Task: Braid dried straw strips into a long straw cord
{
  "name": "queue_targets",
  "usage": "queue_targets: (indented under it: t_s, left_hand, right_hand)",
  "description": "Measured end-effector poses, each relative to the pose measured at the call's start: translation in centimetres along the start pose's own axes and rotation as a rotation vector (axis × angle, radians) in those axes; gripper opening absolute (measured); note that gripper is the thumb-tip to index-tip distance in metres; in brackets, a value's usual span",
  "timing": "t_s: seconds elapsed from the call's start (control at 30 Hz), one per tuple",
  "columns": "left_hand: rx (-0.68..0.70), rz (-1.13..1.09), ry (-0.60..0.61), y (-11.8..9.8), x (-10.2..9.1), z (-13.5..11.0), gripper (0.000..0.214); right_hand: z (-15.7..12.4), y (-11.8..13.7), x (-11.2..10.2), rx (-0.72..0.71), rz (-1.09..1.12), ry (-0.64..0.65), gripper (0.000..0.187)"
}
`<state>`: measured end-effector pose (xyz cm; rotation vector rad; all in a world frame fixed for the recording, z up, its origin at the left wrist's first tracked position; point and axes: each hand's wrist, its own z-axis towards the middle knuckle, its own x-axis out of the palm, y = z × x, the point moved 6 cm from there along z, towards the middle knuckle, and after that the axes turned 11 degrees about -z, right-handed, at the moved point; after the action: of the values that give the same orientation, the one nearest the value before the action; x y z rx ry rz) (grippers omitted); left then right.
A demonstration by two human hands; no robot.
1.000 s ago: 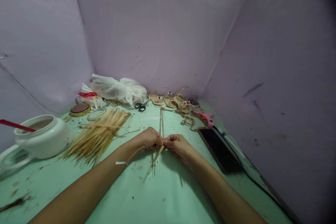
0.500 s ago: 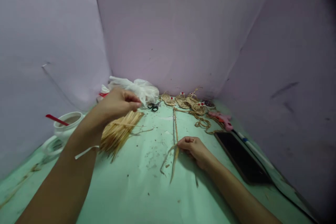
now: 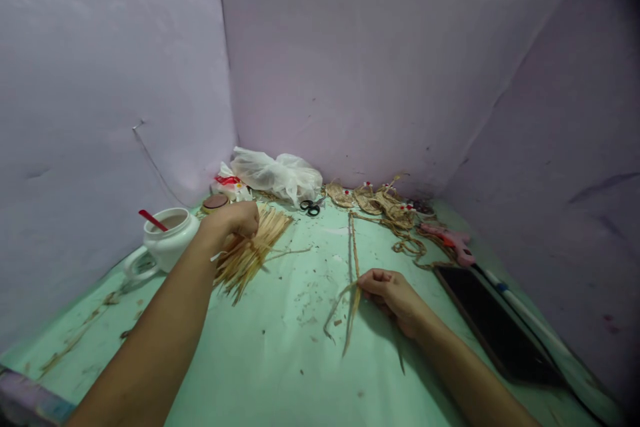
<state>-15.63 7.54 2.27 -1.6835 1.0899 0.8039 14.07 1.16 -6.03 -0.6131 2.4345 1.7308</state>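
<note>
One green tabletop (image 3: 280, 373), littered with scraps. Straw bundle (image 3: 260, 247) left of centre, mostly unused. Left hand (image 3: 233, 221) rests on its far end, fingers curled shut; any caught strand is hidden. Braided cord (image 3: 353, 240) runs up frame centre. Right hand (image 3: 393, 290) pinches its near end, fingers closed, loose strands below unbraided. Several small woven pieces (image 3: 373, 199) lie finished at back.

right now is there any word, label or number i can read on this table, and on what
None can be read.
Red and white packet beside the plastic bag: any print is too small and blurred.
Phone: screen dark, nothing shown.
Glue gun: no label visible.
</note>
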Motion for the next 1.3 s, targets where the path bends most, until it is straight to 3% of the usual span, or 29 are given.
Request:
queue_targets:
  t_s: [0.13, 0.23, 0.4, 0.5, 0.6, 0.63, 0.7, 0.77, 0.83, 0.9, 1.03, 1.17, 1.3]
  left_hand:
    - [-0.093, -0.169, 0.041, 0.9, 0.3, -0.7, 0.022]
    - [-0.136, -0.125, 0.035, 1.0, 0.3, -1.1, 0.007]
    - [-0.162, 0.030, -0.132, 0.4, -2.1, -1.9, 0.007]
    - [-0.058, 0.045, -0.235, -1.4, -3.8, -3.5, 0.009]
    - [0.179, 0.028, -0.296, -4.8, -4.4, -5.9, 0.011]
    - [0.263, 0.010, -0.269, -6.0, -4.1, -6.7, 0.012]
    - [0.375, -0.028, -0.074, -7.9, -2.3, -7.8, 0.013]
    - [0.394, -0.048, 0.200, -8.8, 0.3, -8.2, 0.016]
    - [0.365, -0.052, 0.360, -8.9, 2.2, -7.9, 0.031]
    - [0.347, -0.050, 0.340, -8.9, 2.9, -6.7, 0.041]
    - [0.325, 0.016, 0.139, -9.5, 3.9, -4.4, 0.021]
    - [0.291, 0.180, 0.224, -11.2, 8.0, -3.9, 0.017]
    - [0.363, 0.242, 0.035, -12.8, 9.5, -3.6, 0.016]
  right_hand:
    - [0.0, 0.0, 0.0, 0.000, -0.008, 0.005, 0.016]
    - [-0.1, 0.0, 0.0, -0.001, -0.002, 0.003, 0.015]
    - [-0.1, 0.1, 0.0, -0.009, -0.002, 0.012, 0.017]
    - [0.0, 0.1, 0.0, -0.003, -0.010, 0.012, 0.016]
    - [-0.1, 0.2, 0.0, -0.011, -0.021, 0.004, 0.016]
    - [-0.1, 0.2, 0.0, -0.014, -0.025, -0.001, 0.016]
    - [-0.1, 0.4, -0.1, -0.018, -0.033, -0.008, 0.015]
    - [-0.2, 0.4, -0.1, -0.017, -0.034, -0.009, 0.014]
    - [-0.1, 0.3, -0.1, -0.014, -0.024, -0.006, 0.014]
    - [0.0, 0.2, -0.1, -0.012, -0.013, -0.004, 0.014]
    - [0.2, 0.1, -0.1, -0.023, -0.012, 0.003, 0.013]
    - [0.1, 0.2, -0.2, -0.023, -0.003, -0.004, 0.011]
    - [0.1, 0.3, -0.2, -0.025, 0.018, 0.002, 0.009]
